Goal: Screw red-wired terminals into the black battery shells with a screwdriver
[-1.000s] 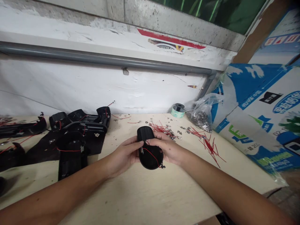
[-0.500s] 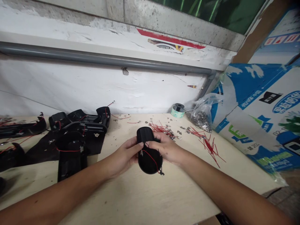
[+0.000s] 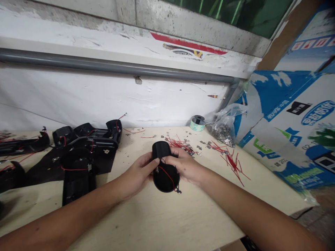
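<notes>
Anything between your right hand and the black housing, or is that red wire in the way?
Nothing blocks it: the right hand is already on the black plastic housing, opposite the left hand. The red wire crosses the housing's face below the hand, not under it.

**Figure: Pale wooden workbench carrying assembly parts**
A pale wooden workbench [image 3: 157, 218] is carrying black plastic housings [image 3: 104, 139] with red wires, heaped at left. Cut red wires [image 3: 234, 164] and small metal terminals [image 3: 202, 142] are lying scattered at right; a tape roll [image 3: 197, 123] and a clear plastic bag of metal parts [image 3: 222, 131] are sitting along the back edge.
</notes>
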A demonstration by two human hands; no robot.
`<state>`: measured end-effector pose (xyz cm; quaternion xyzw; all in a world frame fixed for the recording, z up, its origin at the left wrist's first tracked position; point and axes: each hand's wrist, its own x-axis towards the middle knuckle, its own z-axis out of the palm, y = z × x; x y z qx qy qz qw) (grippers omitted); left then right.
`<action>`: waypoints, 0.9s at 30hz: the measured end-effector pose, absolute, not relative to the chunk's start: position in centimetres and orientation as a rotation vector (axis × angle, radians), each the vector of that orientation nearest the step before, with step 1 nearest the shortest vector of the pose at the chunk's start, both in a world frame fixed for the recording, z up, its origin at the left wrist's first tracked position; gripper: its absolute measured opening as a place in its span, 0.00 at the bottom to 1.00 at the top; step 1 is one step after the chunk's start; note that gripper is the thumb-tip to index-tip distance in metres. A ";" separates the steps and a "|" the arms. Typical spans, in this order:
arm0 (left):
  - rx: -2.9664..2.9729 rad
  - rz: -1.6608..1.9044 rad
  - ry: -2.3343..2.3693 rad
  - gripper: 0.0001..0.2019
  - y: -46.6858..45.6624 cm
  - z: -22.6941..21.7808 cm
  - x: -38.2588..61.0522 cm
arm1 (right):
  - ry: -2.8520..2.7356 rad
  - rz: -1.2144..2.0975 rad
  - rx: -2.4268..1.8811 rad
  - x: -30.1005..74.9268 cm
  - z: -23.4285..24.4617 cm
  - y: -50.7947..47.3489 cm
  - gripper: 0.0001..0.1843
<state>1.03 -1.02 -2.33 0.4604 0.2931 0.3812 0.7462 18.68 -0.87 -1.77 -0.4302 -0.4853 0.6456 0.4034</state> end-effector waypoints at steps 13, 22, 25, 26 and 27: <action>1.351 1.166 0.782 0.13 -2.0 -2.0 1.2 | -1.146 1.047 -0.992 18.9 -0.7 0.0 0.19; 1.421 1.180 0.922 0.10 -1.8 -2.1 1.5 | -1.154 0.889 -1.006 19.8 -0.7 0.8 0.18; 1.411 1.229 0.983 0.08 -1.4 -2.2 1.2 | -1.151 0.893 -1.007 20.0 -0.9 0.9 0.18; 1.402 1.256 0.996 0.08 -1.3 -2.2 1.1 | -1.144 0.899 -1.010 20.1 -0.9 1.0 0.19; 1.391 1.278 1.007 0.08 -1.1 -2.3 1.0 | -1.132 0.908 -1.016 20.2 -1.0 1.0 0.19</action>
